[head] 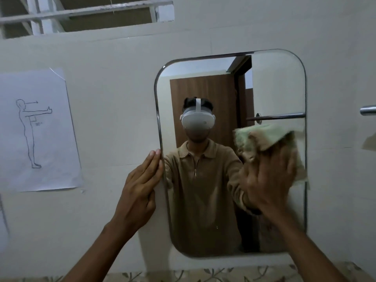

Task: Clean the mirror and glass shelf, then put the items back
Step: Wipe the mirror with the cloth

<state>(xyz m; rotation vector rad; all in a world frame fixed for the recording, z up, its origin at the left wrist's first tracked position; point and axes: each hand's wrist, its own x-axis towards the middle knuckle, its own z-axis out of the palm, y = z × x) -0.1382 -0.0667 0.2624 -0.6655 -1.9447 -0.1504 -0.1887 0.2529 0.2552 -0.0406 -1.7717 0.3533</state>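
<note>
A rounded rectangular mirror [203, 231] hangs on the white wall ahead. My right hand [270, 180] presses a crumpled green and beige cloth [262, 139] flat against the right half of the glass, fingers spread and blurred. Along the mirror's left edge, my left hand [142, 186] rests with straight fingers, steadying it. The glass reflects a person in a tan zip shirt with a white headset, and a brown door behind. No glass shelf or shelf items are in view.
A paper sheet [38, 129] with a line drawing of a standing figure is taped to the wall at left. A chrome bar end [367, 110] sticks out at the right edge. A barred window [87, 15] sits above. Leaf-patterned tiles [203, 275] run below the mirror.
</note>
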